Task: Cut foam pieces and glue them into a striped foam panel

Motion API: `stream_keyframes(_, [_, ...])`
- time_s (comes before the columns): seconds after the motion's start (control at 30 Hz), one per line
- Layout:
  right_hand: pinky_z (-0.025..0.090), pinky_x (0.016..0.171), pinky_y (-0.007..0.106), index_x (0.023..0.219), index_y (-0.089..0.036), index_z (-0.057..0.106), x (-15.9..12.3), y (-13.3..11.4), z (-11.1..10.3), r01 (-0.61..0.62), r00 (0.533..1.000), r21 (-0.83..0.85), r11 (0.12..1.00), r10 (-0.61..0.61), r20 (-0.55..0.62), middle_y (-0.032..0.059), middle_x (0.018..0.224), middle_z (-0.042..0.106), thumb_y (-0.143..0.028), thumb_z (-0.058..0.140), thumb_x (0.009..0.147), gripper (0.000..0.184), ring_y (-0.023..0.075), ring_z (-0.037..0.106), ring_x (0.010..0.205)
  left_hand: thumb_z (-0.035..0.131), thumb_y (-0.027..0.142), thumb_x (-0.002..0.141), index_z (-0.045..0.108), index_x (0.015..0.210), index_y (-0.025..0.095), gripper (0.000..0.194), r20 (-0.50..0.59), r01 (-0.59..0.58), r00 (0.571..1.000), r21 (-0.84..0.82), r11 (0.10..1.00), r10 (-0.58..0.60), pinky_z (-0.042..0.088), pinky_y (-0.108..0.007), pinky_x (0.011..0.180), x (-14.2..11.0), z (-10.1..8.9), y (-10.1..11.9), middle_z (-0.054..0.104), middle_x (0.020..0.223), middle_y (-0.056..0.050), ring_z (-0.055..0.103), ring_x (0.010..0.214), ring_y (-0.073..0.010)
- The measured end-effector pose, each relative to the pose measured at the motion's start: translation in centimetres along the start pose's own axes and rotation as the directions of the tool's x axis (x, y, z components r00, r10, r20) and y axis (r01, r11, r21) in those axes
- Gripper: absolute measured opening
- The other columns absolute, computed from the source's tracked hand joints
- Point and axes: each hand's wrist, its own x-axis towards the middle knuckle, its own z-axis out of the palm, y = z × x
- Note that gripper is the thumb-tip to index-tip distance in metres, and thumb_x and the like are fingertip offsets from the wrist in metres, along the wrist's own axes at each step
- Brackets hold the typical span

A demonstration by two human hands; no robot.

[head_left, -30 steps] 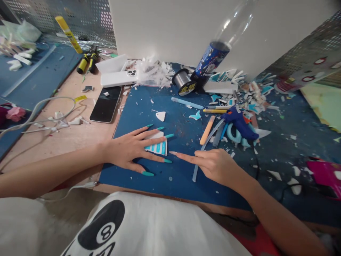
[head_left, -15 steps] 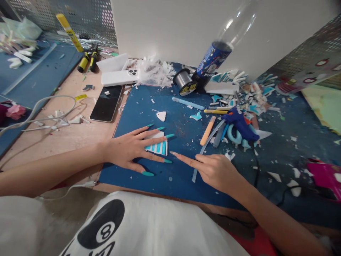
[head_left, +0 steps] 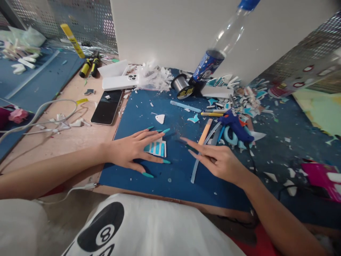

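Note:
My left hand (head_left: 133,150) lies with spread fingers over a small white piece with light-blue stripes (head_left: 157,148) on the blue mat (head_left: 160,183). The fingers hide much of the piece. To its right, my right hand (head_left: 220,160) hovers with fingers stretched out and parted, slightly blurred, nothing visible in them. Just beyond the left fingertips sits a small white rounded-triangle piece (head_left: 160,118) with a tiny hole. A translucent glue stick (head_left: 195,170) passes under the right hand, near an orange-and-white marker (head_left: 206,131).
A blue hot glue gun (head_left: 236,125) and blue-handled scissors (head_left: 230,137) lie at the right among white and blue scraps. Behind stand a spool of clear line (head_left: 181,85) and a plastic bottle (head_left: 209,65). Left are a black phone (head_left: 107,107), pliers (head_left: 90,66) and a white cable (head_left: 60,99).
My right hand has moved up and slightly away from the striped piece, and its fingers have spread apart. My left hand stays over the piece, with its fingers shifted slightly. The view has shifted a little.

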Motion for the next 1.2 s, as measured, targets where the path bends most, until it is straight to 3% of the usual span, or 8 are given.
stream_keyframes(0.13, [0.042, 0.043, 0.024, 0.139, -0.025, 0.039, 0.6, 0.1, 0.1, -0.251, 0.944, 0.414, 0.875, 0.316, -0.094, -0.0044, 0.057, 0.058, -0.038, 0.050, 0.088, 0.054, 0.0098, 0.042, 0.040, 0.054, 0.053, 0.083, 0.012, 0.145, 0.041, 0.076, -0.171, 0.061, 0.984, 0.034, 0.998, -0.055, 0.025, -0.056, 0.107, 0.2, 0.6, -0.2, -0.009, 0.155, -0.009, 0.019, 0.138, -0.0391])
stream_keyframes(0.23, [0.038, 0.036, 0.023, 0.110, -0.018, 0.061, 1.1, -0.2, 0.5, -0.300, 0.904, 0.618, 0.727, 0.424, -0.060, -0.0058, 0.047, 0.050, -0.043, 0.053, 0.086, 0.035, 0.0093, 0.042, 0.033, 0.054, 0.056, 0.082, -0.014, 0.146, 0.023, 0.098, -0.180, 0.166, 0.969, -0.026, 0.986, -0.168, 0.027, -0.056, 0.107, 0.5, 1.1, 0.1, 0.018, 0.151, -0.022, 0.021, 0.138, -0.0372])
stream_keyframes(0.3, [0.035, 0.033, 0.021, 0.088, -0.017, 0.061, 1.3, -0.5, 0.6, -0.301, 0.901, 0.684, 0.664, 0.433, -0.024, -0.0076, 0.043, 0.045, -0.044, 0.054, 0.086, 0.028, 0.0080, 0.040, 0.030, 0.051, 0.048, 0.087, -0.020, 0.144, 0.018, 0.096, -0.164, 0.212, 0.959, -0.113, 0.971, -0.229, 0.033, -0.052, 0.105, 0.5, 1.3, 0.3, 0.035, 0.144, -0.022, 0.031, 0.135, -0.0330])
stream_keyframes(0.53, [0.040, 0.043, 0.022, 0.079, -0.018, 0.054, 1.5, -1.2, 0.6, -0.235, 0.910, 0.748, 0.621, 0.412, -0.056, -0.0062, 0.048, 0.050, -0.043, 0.053, 0.087, 0.027, 0.0086, 0.047, 0.039, 0.054, 0.036, 0.088, -0.012, 0.146, 0.021, 0.089, -0.315, 0.235, 0.899, -0.242, 0.941, -0.305, 0.046, -0.043, 0.099, 0.6, 1.1, 1.0, 0.040, 0.141, -0.021, 0.045, 0.127, -0.0271])
stream_keyframes(0.7, [0.044, 0.056, 0.024, 0.093, -0.019, 0.059, 3.6, -2.9, 0.0, -0.225, 0.889, 0.759, 0.611, 0.447, -0.096, 0.0047, 0.085, 0.063, -0.049, 0.064, 0.076, 0.035, 0.0154, 0.060, 0.073, 0.066, 0.033, 0.081, -0.009, 0.146, 0.018, 0.101, -0.611, 0.166, 0.772, -0.076, 0.983, -0.177, 0.045, -0.047, 0.098, 2.0, 0.2, 1.6, 0.046, 0.135, -0.025, 0.048, 0.125, -0.0295])
stream_keyframes(0.8, [0.040, 0.050, 0.024, 0.078, -0.017, 0.060, 5.1, -3.3, 0.4, -0.237, 0.910, 0.815, 0.529, 0.415, -0.005, 0.0016, 0.070, 0.057, -0.051, 0.071, 0.067, 0.037, 0.0138, 0.054, 0.063, 0.072, 0.030, 0.076, -0.007, 0.147, 0.016, 0.107, -0.707, 0.144, 0.702, 0.019, 0.989, -0.088, 0.046, -0.046, 0.097, 3.3, 0.0, 1.9, 0.046, 0.133, -0.028, 0.049, 0.123, -0.0304])
stream_keyframes(0.93, [0.041, 0.050, 0.025, 0.066, -0.018, 0.055, 6.1, -2.6, 1.9, -0.170, 0.921, 0.856, 0.489, 0.387, -0.038, -0.0028, 0.060, 0.049, -0.051, 0.072, 0.065, 0.037, 0.0119, 0.050, 0.054, 0.072, 0.029, 0.076, -0.006, 0.147, 0.015, 0.106, -0.775, 0.102, 0.628, 0.002, 0.995, -0.063, 0.046, -0.044, 0.098, 4.5, 0.8, 1.7, 0.047, 0.132, -0.027, 0.048, 0.124, -0.0295])
stream_keyframes(1.2, [0.046, 0.054, 0.026, 0.061, -0.019, 0.051, 5.6, -1.7, 1.9, -0.184, 0.922, 0.821, 0.541, 0.384, -0.046, -0.0038, 0.056, 0.047, -0.047, 0.072, 0.067, 0.036, 0.0145, 0.056, 0.057, 0.071, 0.024, 0.077, -0.004, 0.147, 0.015, 0.103, -0.770, 0.061, 0.625, -0.116, 0.991, -0.129, 0.044, -0.044, 0.100, 4.3, 2.2, 0.9, 0.050, 0.131, -0.026, 0.051, 0.122, -0.0282])
